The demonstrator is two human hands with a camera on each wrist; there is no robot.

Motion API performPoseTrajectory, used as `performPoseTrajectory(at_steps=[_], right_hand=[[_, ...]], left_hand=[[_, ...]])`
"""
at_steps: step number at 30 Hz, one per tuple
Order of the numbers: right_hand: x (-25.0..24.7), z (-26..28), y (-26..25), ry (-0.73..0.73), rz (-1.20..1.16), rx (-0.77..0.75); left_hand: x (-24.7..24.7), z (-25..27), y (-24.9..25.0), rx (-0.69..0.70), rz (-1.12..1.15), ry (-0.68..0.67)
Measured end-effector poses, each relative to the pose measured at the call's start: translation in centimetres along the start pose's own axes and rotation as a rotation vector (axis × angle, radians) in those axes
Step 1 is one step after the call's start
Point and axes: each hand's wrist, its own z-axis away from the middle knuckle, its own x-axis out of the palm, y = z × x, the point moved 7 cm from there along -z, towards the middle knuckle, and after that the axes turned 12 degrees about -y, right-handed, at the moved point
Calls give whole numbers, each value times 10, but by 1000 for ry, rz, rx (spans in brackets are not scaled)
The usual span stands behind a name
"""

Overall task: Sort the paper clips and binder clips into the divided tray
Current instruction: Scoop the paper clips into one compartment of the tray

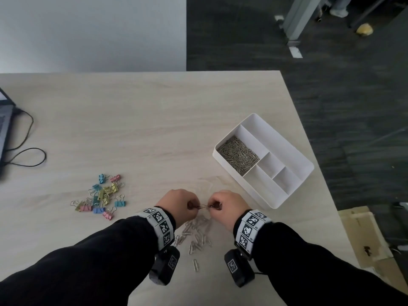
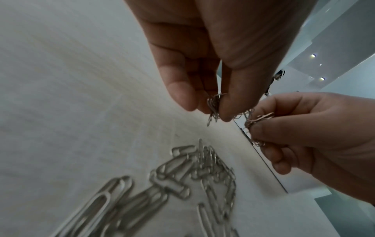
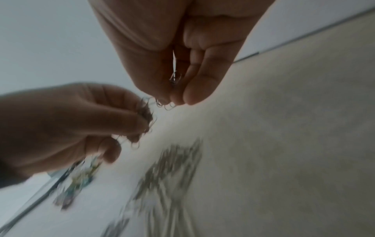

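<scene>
Partly hidden — small paper clips (image 2: 215,105) inside fists

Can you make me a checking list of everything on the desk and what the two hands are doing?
Surface: light wood-grain table.
Job's things: white divided tray on the right, small paper clips filling one compartment, the other compartments bare; large paper clips loose near the wrists; coloured binder clips heaped on the left, none in the tray.
Clutter: nothing seen.
Grippers: left hand and right hand each pinch a tangled bunch of small clips, raised above the table, close together.
Cables: black cable looped at the left edge, running to a laptop.
Surroundings: grey wall, dark carpet, cardboard on the floor.
</scene>
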Motion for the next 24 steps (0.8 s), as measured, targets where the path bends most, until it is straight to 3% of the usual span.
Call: performPoseTrajectory(at_steps=[12,18,24], right_hand=[[-126,-16,22,333,-304,163],[-130,-3,45,353,-200,196],[-112,31,57,356,-280,160]], left_hand=[[-29,-16,0,-76,190,6],[-46,-37,24,-72,313,45],[-69,-67,70,9,479,114]])
